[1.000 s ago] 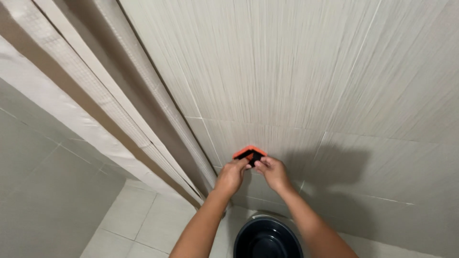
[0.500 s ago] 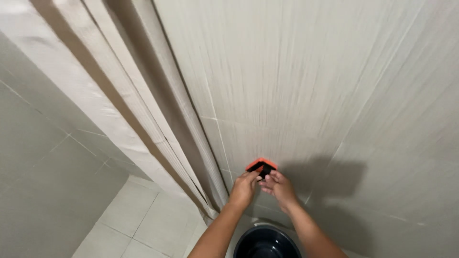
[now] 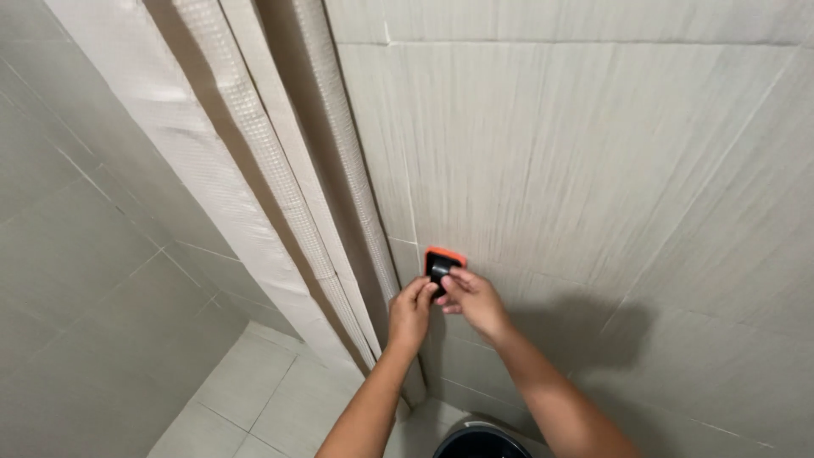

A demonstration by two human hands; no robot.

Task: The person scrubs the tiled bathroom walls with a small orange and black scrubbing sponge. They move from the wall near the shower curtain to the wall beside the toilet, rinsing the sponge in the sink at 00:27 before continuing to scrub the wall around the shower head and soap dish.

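Note:
A small black scrubber with an orange edge [image 3: 443, 261] is pressed flat against the grey tiled wall [image 3: 593, 170]. My left hand [image 3: 410, 312] grips its lower left side with thumb and fingers. My right hand [image 3: 471, 298] pinches it from the right, fingertips on the black handle. Both forearms reach up from the bottom of the view. The scrubber's underside is hidden against the tile.
A pale textured shower curtain [image 3: 271, 195] hangs in folds just left of the hands. A dark round bucket [image 3: 480, 443] sits below at the bottom edge. Light floor tiles [image 3: 246, 399] and a side wall [image 3: 76, 254] lie to the left.
The view has swung, so the hands and scrubber sit further right and higher in the picture. Both hands have kept their hold on the scrubber against the wall.

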